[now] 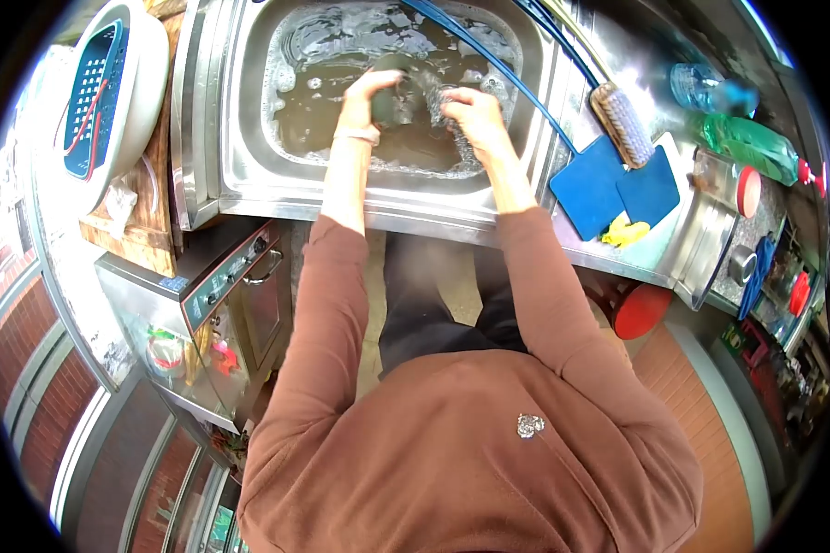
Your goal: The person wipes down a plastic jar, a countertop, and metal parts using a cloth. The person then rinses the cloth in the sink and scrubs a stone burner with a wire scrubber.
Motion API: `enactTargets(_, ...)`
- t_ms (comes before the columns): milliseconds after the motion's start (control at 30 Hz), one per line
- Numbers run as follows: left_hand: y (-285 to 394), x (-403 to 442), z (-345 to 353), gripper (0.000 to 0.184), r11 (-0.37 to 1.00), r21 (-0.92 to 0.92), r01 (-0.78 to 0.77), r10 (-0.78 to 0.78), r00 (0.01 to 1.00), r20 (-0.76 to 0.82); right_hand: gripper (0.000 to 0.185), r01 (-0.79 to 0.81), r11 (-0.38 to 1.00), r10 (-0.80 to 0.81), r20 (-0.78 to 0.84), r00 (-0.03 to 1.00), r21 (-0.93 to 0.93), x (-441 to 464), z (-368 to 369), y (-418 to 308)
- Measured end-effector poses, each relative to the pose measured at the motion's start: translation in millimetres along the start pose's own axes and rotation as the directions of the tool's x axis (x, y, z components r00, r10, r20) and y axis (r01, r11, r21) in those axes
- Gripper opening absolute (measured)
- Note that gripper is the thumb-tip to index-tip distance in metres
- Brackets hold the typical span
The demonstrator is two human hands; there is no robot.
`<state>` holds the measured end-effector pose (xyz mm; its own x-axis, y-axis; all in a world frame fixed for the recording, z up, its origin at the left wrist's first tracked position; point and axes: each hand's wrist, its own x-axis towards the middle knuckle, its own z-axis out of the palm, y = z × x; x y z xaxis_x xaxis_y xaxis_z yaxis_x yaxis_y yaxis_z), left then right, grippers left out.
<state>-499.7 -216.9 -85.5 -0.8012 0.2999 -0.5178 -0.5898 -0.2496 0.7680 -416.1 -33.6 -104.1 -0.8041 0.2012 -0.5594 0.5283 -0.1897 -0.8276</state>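
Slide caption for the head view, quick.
Left hand holding a dark greenish item, right hand beside it, over murky, sudsy water in a steel sink.

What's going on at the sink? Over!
Left hand holding dark green item. Right hand at something silvery, too blurred to tell. Blue handle slants over sink.
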Motion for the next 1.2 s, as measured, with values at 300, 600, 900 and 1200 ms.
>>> enactTargets(300,-16.6,-31.8,6.6,0.086,0.765,-0.642,-0.057,0.144,0.986,0.083,0.026,0.636,0.452,-0.675,0.227,0.702,-0.625,-41.1,54.8,-70.6)
enactTargets(600,-13.5,-32.0,0.6,0.056,0.634,-0.771,0.055,0.142,0.972,0.186,0.019,0.835,0.372,-0.478,0.688,0.547,-0.405,-16.8,55.4,-82.8)
enactTargets(900,-5.5,-17.5,11.4,0.047,0.681,-0.732,0.013,0.122,0.984,0.131,0.014,0.579,0.159,-0.609,0.382,0.695,-0.799,-34.5,34.3,-72.5)
enactTargets(1200,-7.9,-15.5,12.3,0.044,0.799,-0.600,-0.032,0.138,0.982,0.130,0.022,0.316,0.942,-0.285,-0.230,0.930,0.111,-34.5,90.6,-61.5)
